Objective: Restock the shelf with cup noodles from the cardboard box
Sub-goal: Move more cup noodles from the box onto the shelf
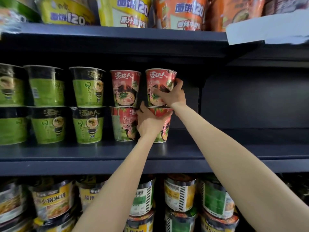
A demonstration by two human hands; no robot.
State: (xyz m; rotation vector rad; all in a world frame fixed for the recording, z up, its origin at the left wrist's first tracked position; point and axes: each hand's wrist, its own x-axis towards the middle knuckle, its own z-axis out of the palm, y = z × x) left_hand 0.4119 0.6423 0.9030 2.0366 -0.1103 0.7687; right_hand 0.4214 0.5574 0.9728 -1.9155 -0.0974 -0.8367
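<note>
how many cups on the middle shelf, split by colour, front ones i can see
Green-and-black cups: 6, three stacks of two, the leftmost cut off by the frame edge
Red cups: 4, two stacks of two; the right hand holds the upper right one, the left hand the lower
Total: 10

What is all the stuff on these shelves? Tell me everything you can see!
Red cup noodles: four, red, middle shelf, two stacks of two.
Green cup noodles: six showing, green and black, middle shelf, left.
Big bowls: several, yellow, green and orange, top shelf.
Foil-banded tubs: many, mixed colours, bottom shelf.
Shelf: dark blue, bare at right.
Paper: one, white, upper right.
Left hand: grips lower right red cup.
Right hand: grips upper right red cup.
</note>
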